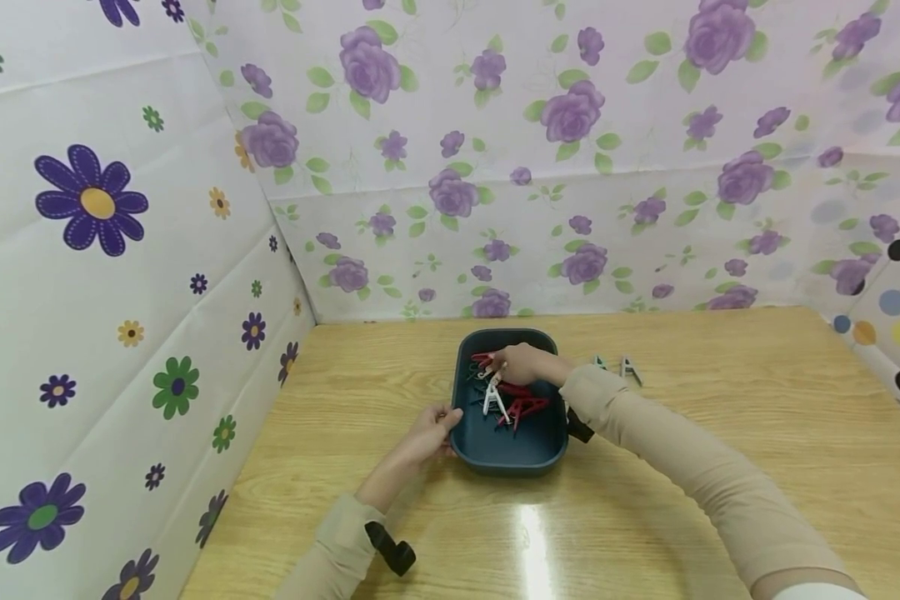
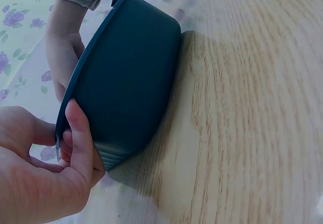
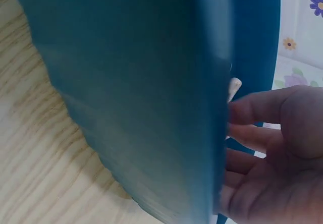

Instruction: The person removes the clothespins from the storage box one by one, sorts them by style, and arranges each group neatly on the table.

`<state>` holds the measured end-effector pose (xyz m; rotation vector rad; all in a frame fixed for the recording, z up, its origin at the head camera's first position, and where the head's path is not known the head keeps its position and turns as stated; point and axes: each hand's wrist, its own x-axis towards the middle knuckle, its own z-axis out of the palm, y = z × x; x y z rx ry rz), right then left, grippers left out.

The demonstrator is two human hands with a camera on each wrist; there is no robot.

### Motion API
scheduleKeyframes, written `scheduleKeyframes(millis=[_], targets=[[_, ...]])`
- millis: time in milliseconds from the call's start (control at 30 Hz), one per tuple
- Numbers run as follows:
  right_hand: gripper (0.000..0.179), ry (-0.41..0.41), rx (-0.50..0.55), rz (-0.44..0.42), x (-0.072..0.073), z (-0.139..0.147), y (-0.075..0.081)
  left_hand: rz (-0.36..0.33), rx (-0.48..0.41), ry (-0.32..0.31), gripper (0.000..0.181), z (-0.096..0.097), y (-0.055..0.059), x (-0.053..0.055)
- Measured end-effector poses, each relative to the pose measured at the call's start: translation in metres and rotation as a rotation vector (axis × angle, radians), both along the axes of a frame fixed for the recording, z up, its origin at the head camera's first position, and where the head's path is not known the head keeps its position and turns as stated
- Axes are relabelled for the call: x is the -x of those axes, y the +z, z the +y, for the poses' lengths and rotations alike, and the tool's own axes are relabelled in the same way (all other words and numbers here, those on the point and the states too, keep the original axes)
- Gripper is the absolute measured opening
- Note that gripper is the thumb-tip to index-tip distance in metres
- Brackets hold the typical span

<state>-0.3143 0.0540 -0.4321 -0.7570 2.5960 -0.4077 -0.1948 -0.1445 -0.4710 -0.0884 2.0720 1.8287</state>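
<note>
A dark teal plastic basin (image 1: 510, 462) stands on the wooden table and holds several clothespins, among them a red clothespin (image 1: 525, 407) and a white clothespin (image 1: 495, 402). My left hand (image 1: 429, 429) grips its near left rim; in the left wrist view, thumb and fingers pinch the rim from both sides. Reaching over the right side, my right hand (image 1: 523, 364) points down into the basin, fingertips right at the top of the white clothespin. In the right wrist view a pale clothespin end (image 3: 234, 89) shows beside the thumb, the fingertips hidden behind the wall; I cannot tell whether they pinch it.
On the table right of the basin lie a grey clothespin (image 1: 630, 371) and a green-and-white clothespin (image 1: 600, 363), partly behind the right forearm. A floral sheet (image 1: 450, 200) hangs along the table's back edge, another flowered sheet (image 1: 120, 333) along the left. Each wrist wears a black camera mount.
</note>
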Motion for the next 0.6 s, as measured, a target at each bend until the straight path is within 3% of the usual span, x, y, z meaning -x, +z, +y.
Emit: scheduleKeyframes(millis=[167, 400, 600], targets=[[0.028, -0.066, 0.129, 0.019, -0.003, 0.002, -0.001, -0.002, 0.001, 0.0, 0.024, 0.0, 0.0, 0.0], [0.012, -0.076, 0.225, 0.126, -0.008, 0.002, -0.001, -0.007, 0.028, 0.013, 0.025, 0.0, -0.003, 0.002], [0.005, -0.087, 0.236, 0.152, -0.013, 0.0, 0.002, 0.066, -0.037, -0.021, 0.025, -0.003, -0.01, 0.002]])
